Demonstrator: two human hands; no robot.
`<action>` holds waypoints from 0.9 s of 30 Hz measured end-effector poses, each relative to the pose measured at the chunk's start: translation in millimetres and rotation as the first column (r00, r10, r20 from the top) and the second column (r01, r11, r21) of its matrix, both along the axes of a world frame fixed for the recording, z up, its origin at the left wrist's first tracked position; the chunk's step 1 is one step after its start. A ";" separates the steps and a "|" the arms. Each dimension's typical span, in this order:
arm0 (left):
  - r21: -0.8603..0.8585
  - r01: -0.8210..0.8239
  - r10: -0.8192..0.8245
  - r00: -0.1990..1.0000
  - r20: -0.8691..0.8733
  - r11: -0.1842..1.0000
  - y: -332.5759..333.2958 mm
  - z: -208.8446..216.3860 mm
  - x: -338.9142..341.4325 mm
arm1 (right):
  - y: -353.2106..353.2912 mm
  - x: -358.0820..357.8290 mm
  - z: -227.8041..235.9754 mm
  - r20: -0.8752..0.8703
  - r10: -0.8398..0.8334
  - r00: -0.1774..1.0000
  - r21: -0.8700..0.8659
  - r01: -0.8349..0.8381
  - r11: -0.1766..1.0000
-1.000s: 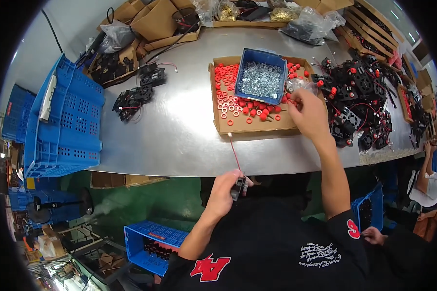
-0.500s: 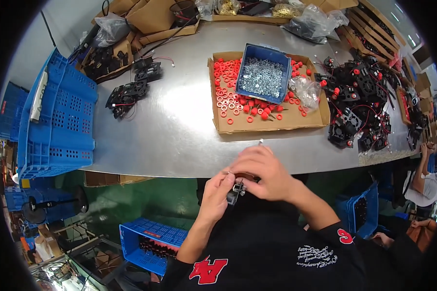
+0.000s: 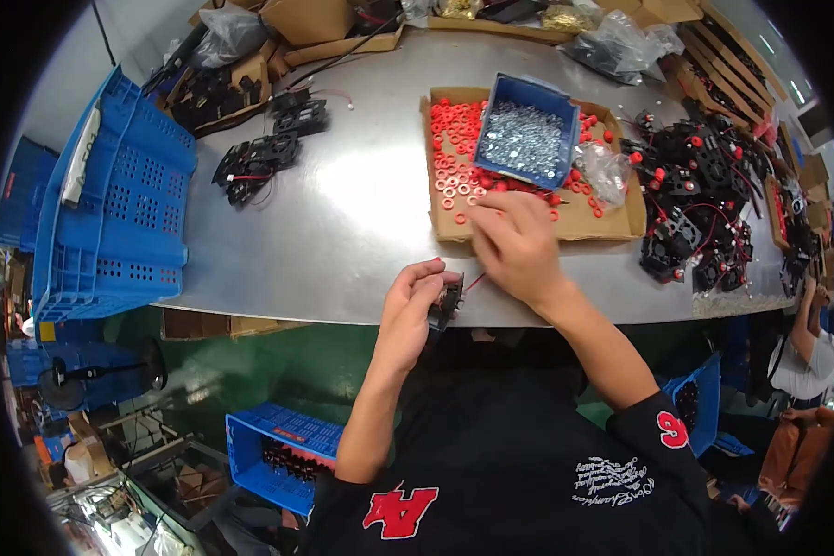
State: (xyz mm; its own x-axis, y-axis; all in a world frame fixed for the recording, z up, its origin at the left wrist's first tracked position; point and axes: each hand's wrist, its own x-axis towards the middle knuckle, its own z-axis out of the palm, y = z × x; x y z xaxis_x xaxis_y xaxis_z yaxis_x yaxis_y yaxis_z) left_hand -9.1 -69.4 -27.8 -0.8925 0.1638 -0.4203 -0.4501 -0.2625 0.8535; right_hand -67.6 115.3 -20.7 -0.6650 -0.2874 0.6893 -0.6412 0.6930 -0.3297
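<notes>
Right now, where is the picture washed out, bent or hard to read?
Head view: white glare washes out the table left of the tray; same head view: the table's front edge bows; head view again: the black part in the left hand is too dark for fine detail.

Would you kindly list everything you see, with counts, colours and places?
bench: one, silver, across the middle
tray: one, brown, on bench
bin: one, blue, in tray
metal bits: many, silvery, in bin
rings: many, red, tray's left
caps: several, red, tray's right
bags: several, clear, tray and far edge
units: many, black, bench's left and right
boxes: several, brown, far edge
crates: several, blue, left and below
floor fan: one, black, lower left
person: at least one, white-clad, far right
held unit: one, black, left hand
shirt: one, black, lower middle
left hand: one, bare, around held unit
right hand: one, bare, by tray's near edge
</notes>
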 end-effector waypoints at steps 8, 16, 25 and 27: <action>0.112 -0.140 0.145 0.989 -0.039 0.984 -3.8 -4.4 18.7 | -6.4 23.3 -2.2 0.381 0.311 0.871 -0.003 -0.335 0.942; -0.076 -0.126 0.113 0.981 -0.157 0.989 -11.3 -7.3 40.2 | -24.8 16.2 -11.2 0.410 0.246 0.878 0.138 -0.326 0.935; 0.050 0.106 -0.099 0.987 -0.127 0.993 -25.4 -4.8 49.8 | -10.7 55.7 19.3 0.453 0.525 0.720 -0.329 -0.412 0.849; 0.073 0.084 -0.076 0.991 -0.107 0.994 -20.2 -5.2 48.4 | -3.6 53.6 20.7 0.459 0.535 0.709 -0.328 -0.424 0.844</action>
